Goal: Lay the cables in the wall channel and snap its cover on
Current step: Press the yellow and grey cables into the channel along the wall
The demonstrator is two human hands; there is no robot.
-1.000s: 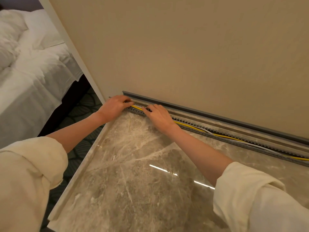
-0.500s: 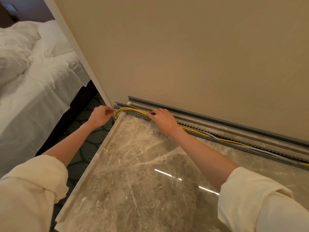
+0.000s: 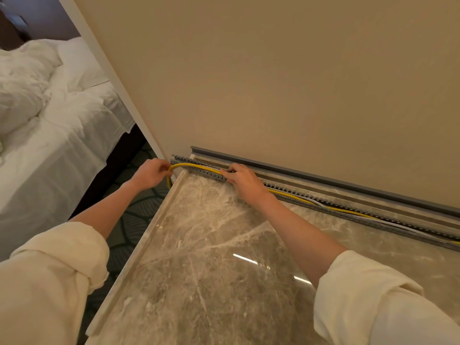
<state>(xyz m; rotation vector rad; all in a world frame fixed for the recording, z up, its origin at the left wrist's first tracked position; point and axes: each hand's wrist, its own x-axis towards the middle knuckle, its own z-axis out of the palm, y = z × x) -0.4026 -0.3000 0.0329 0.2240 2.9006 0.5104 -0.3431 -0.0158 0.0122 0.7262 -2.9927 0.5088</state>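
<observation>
Yellow cable [image 3: 196,167] lengthwise along channel [image 3: 348,210]

Warm, fairly dim indoor light, soft shadows, two bright streaks of glare on the glossy grey-brown marble counter top [image 3: 224,245], rumpled white bed linen [image 3: 37,108] slightly washed out and soft, wide-angle bending at frame edges, cream rolled-up sleeves [image 3: 49,282] blurred close up
</observation>
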